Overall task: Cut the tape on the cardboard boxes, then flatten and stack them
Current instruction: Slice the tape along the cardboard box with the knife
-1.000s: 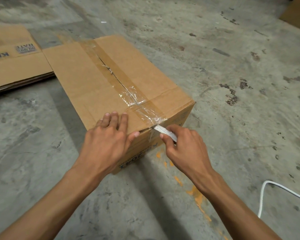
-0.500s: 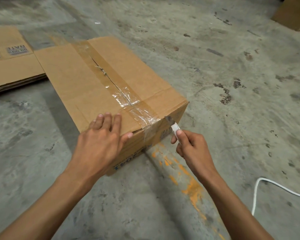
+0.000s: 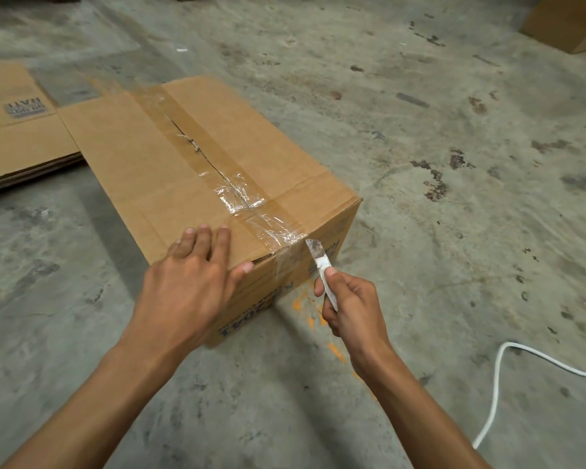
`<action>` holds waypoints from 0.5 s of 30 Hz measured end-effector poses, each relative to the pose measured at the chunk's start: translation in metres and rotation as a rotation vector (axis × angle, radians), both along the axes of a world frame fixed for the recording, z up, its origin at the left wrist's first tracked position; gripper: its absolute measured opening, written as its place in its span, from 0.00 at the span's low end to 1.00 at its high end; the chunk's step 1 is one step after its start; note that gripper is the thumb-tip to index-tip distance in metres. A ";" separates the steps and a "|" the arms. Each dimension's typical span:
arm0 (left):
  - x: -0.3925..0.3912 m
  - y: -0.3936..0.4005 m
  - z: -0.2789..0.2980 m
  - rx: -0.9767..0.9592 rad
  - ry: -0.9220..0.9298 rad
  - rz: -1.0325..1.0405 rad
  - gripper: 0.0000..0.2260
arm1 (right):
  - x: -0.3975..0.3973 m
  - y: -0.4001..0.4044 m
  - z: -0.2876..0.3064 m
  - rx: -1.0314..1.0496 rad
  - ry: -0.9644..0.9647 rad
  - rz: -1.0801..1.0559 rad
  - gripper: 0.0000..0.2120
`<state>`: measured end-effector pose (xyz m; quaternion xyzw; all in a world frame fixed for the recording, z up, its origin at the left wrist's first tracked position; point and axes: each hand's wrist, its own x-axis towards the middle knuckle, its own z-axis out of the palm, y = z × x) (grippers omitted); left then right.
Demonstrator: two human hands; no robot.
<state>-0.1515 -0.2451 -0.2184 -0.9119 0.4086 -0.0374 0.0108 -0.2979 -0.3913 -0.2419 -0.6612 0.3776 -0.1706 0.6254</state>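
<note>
Cardboard box (image 3: pixel 170 170) sits closed on the concrete floor (image 3: pixel 454 231), its long axis running from the near right corner away to the far left, so that one short end faces the person. Tape (image 3: pixel 217 164) runs lengthwise along the top seam, brown farther off and clear and crinkled nearer, and folds down over the near end face. A dark slit shows along the seam under the tape. The left hand (image 3: pixel 186 286) lies flat on the near edge of the top, fingers straight and pointing away, thumb hooked over the edge; its grip is wide and holds nothing. The right hand (image 3: pixel 349 302) is curled round the handle of a knife (image 3: pixel 320 265), a narrow grip, with the thumb on the handle's back. The blade points up and away, its tip touching the box's near top edge just right of the tape. Flattened boxes (image 3: pixel 17 143) lie stacked on the floor to the far left, touching or just beside the box. Another box (image 3: pixel 569 25) stands at the far right corner, well apart. A white cord (image 3: pixel 498 374) curls over the floor to the right of the right arm. Orange paint marks (image 3: pixel 301 302) streak the floor beside the box's near end.
</note>
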 end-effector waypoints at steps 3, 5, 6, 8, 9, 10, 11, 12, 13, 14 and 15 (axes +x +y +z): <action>0.000 0.000 0.000 -0.004 -0.003 -0.003 0.30 | 0.001 0.001 0.000 -0.003 -0.007 -0.011 0.21; 0.000 0.001 -0.001 -0.002 -0.016 -0.002 0.30 | 0.001 0.001 0.000 -0.014 -0.011 -0.015 0.21; -0.001 0.001 0.000 -0.003 -0.016 -0.003 0.30 | 0.001 0.000 0.000 -0.023 -0.010 -0.015 0.21; -0.001 0.001 0.000 -0.004 -0.012 -0.005 0.30 | 0.001 0.000 0.001 -0.034 0.002 -0.013 0.21; -0.001 0.001 0.000 -0.004 -0.015 -0.005 0.30 | 0.002 0.000 0.001 -0.033 0.008 -0.011 0.21; 0.000 0.001 0.000 -0.006 -0.018 -0.005 0.30 | 0.002 0.000 0.001 -0.034 0.013 -0.011 0.21; 0.000 0.001 -0.001 -0.009 -0.019 -0.006 0.30 | 0.003 0.000 0.001 -0.036 0.016 -0.011 0.21; 0.000 0.001 -0.001 -0.013 -0.019 -0.006 0.30 | 0.003 0.000 0.002 -0.033 0.021 -0.011 0.21; -0.001 0.001 -0.001 -0.017 -0.018 -0.006 0.30 | 0.003 0.000 0.002 -0.023 0.032 -0.012 0.21; -0.001 0.001 -0.002 -0.019 -0.018 -0.005 0.30 | 0.004 -0.001 0.003 0.004 0.041 -0.012 0.21; -0.001 0.000 -0.002 -0.020 -0.019 -0.006 0.30 | 0.004 -0.001 0.005 0.063 0.040 -0.009 0.20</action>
